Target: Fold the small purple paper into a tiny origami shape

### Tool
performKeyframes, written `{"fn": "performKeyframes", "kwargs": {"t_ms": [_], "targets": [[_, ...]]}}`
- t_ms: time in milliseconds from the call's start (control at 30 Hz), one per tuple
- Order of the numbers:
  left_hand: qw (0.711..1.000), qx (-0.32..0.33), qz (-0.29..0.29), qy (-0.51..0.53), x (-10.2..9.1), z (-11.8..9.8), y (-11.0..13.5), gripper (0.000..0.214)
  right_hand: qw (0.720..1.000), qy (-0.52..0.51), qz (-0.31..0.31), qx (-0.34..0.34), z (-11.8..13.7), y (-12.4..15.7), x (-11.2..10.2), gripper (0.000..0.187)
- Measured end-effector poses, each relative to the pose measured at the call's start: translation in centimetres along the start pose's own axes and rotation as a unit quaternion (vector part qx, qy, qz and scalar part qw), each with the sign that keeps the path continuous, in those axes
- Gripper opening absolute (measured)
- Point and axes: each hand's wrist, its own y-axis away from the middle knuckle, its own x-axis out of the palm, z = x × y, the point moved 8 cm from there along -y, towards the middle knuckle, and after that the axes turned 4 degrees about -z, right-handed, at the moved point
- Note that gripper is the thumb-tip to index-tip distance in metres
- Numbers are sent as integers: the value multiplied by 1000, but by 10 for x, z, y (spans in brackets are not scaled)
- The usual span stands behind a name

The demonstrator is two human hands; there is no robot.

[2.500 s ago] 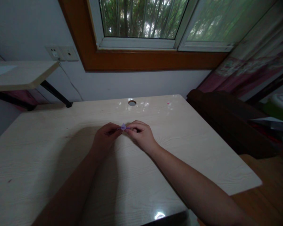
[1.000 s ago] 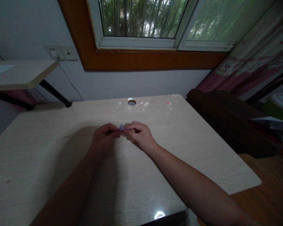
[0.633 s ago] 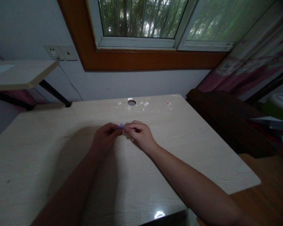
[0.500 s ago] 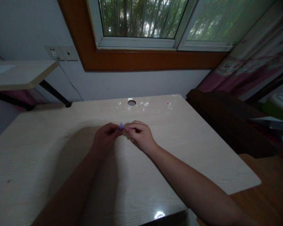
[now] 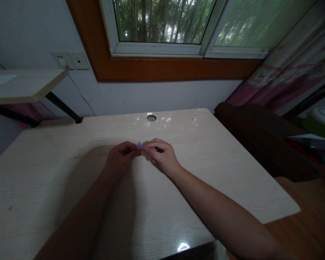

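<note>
A tiny piece of purple paper (image 5: 139, 145) is pinched between both my hands over the middle of a pale wooden desk (image 5: 56, 173). My left hand (image 5: 120, 157) grips it from the left with curled fingers. My right hand (image 5: 160, 154) grips it from the right, fingertips pressed together. Most of the paper is hidden by my fingers; only a small pointed tip shows. Both wrists rest low over the desk.
A round cable hole (image 5: 151, 117) lies near the desk's far edge, below the window (image 5: 162, 25). A raised shelf (image 5: 21, 85) stands at the left, with wall sockets (image 5: 69, 60) beside it. Dark furniture (image 5: 262, 137) borders the desk's right side.
My hands have stayed in place, with small finger movements on the purple paper. Its visible tip has shifted slightly between the fingertips.
</note>
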Motion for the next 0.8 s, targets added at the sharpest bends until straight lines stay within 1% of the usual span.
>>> {"fn": "performKeyframes", "kwargs": {"t_ms": [167, 267, 333, 467, 533, 600, 700, 800], "targets": [[1000, -9, 15, 8, 3, -3, 1, 22, 999, -44, 16, 4, 1, 1, 1, 13], [1000, -14, 19, 13, 1, -1, 0, 20, 998, -54, 25, 0, 3, 1, 2, 14], [1000, -17, 9, 10, -2, 2, 0, 20, 999, -42, 12, -3, 4, 1, -2, 16], [999, -18, -29, -2, -13, 5, -2, 21, 999, -5, -49, -17, 5, -2, -14, 18], [999, -13, -34, -4, -14, 3, -3, 21, 998, 21, -56, -24, 5, -3, -15, 18], [1000, 4, -31, -1, -14, 0, -3, 21, 997, 55, -33, -48, 7, -4, -9, 14], [999, 41, -29, -1, -13, -5, -2, 20, 990, 90, 19, -103, 10, -2, 4, 9], [997, 69, -21, -6, -12, -8, -2, 18, 988, 105, 23, -114, 8, -1, 7, 10]]}}
